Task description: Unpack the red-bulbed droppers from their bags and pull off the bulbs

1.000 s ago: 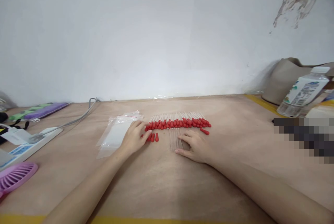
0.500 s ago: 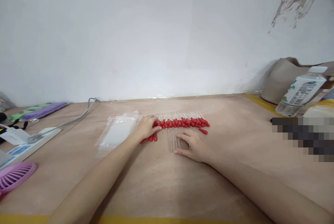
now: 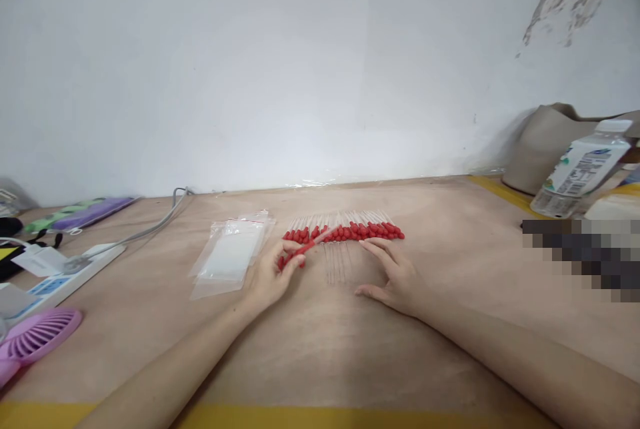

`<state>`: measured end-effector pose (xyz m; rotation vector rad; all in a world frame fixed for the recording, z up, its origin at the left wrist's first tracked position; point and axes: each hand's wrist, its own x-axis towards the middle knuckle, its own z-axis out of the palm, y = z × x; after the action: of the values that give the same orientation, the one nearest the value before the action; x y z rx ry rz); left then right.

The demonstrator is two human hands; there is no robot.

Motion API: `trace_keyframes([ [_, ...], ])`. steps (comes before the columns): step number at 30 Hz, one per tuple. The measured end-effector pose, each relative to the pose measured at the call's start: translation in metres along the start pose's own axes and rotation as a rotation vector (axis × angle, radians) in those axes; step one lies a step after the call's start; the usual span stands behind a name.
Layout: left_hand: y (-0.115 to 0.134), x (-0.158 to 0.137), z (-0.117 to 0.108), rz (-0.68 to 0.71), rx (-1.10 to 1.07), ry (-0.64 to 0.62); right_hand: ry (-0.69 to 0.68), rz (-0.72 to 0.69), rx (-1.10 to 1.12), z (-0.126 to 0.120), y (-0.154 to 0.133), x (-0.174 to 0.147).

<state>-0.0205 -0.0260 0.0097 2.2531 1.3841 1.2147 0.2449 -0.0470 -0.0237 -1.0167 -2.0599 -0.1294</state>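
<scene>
A row of glass droppers with red rubber bulbs [image 3: 357,232] lies across the table, clear stems pointing to the wall. My left hand [image 3: 273,274], at the left end of the row, is closed on one dropper [image 3: 314,242], its stem slanting up to the right over the others. More red bulbs [image 3: 301,261] show by the left fingertips, partly hidden. Several thin clear tubes [image 3: 337,266] lie side by side in front of the row. To their right my right hand [image 3: 395,279] is open, thumb and fingers apart, fingertips beside the row's near edge.
Clear zip bags [image 3: 233,249] lie left of my left hand. Farther left are a power strip [image 3: 95,269] with a grey cable, a pink fan [image 3: 45,336] and a purple-green pouch [image 3: 93,212]. A plastic bottle [image 3: 580,166] and a beige bag [image 3: 535,146] stand at the right.
My left hand has drawn back from the row and now has a dropper in its fingers. My right hand has shifted right, off the clear tubes. The view has moved slightly.
</scene>
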Motion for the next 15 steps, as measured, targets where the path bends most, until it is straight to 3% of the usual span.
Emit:
trace_keyframes([
  [7,0.019,-0.021,0.013,0.249,-0.071,-0.190,-0.013,-0.163,-0.067,-0.005,-0.005,0.002],
  [15,0.022,-0.022,0.015,0.337,-0.019,-0.245,-0.081,-0.228,-0.065,-0.003,-0.013,0.008],
])
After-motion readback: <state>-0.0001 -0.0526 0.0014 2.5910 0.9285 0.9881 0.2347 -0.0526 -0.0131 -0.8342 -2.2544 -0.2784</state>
